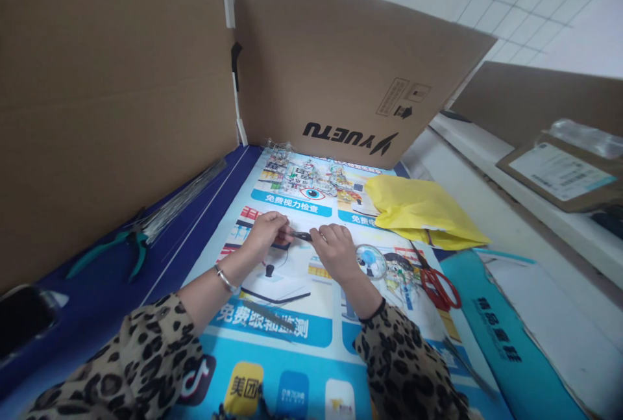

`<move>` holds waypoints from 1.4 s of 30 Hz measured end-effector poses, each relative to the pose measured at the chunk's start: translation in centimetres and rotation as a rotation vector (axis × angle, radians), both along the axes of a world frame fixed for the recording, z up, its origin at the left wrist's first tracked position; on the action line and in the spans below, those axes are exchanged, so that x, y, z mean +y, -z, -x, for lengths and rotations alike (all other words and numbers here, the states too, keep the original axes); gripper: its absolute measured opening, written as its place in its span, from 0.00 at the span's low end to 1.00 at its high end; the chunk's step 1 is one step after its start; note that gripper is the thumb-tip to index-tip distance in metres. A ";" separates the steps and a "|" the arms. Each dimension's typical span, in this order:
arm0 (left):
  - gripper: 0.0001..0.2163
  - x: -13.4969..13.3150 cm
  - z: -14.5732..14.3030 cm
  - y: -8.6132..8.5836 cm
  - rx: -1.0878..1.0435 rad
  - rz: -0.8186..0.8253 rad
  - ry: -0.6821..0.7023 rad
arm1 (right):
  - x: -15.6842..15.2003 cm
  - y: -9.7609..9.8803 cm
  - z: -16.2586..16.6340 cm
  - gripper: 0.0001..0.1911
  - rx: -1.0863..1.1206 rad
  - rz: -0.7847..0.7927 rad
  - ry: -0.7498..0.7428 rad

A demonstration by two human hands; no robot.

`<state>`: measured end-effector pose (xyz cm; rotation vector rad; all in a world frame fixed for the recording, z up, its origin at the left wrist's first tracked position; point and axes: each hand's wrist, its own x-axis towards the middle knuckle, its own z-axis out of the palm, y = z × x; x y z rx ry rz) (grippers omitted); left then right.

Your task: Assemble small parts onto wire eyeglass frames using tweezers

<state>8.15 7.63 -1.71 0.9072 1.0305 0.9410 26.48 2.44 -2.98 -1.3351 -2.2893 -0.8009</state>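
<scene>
My left hand (267, 236) is closed in a pinch above the printed poster sheet (292, 264); what its fingertips hold is too small to make out. Close by on the right, my right hand (335, 252) grips a slim dark tool (302, 236) whose tapered end points at the left fingertips. Fingers cover the rest of the tool, so its exact kind is hidden. A round clear dish (370, 261) with something blue and white in it sits just beside my right wrist. Below the hands, a thin dark strip (269, 316) lies across the poster.
Teal-handled pliers (132, 248) and a bundle of thin wires (182, 202) lie left. Red-handled scissors (439, 287), a yellow bag (423, 209) and a teal folder (487, 309) are right. Cardboard panels (350, 63) stand behind and left. Small clear-bagged pieces (311, 173) lie at the back.
</scene>
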 end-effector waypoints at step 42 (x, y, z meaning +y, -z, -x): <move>0.11 -0.1 0.2 0.5 -0.050 -0.260 0.029 | -0.1 0.0 0.2 0.09 0.053 0.146 0.070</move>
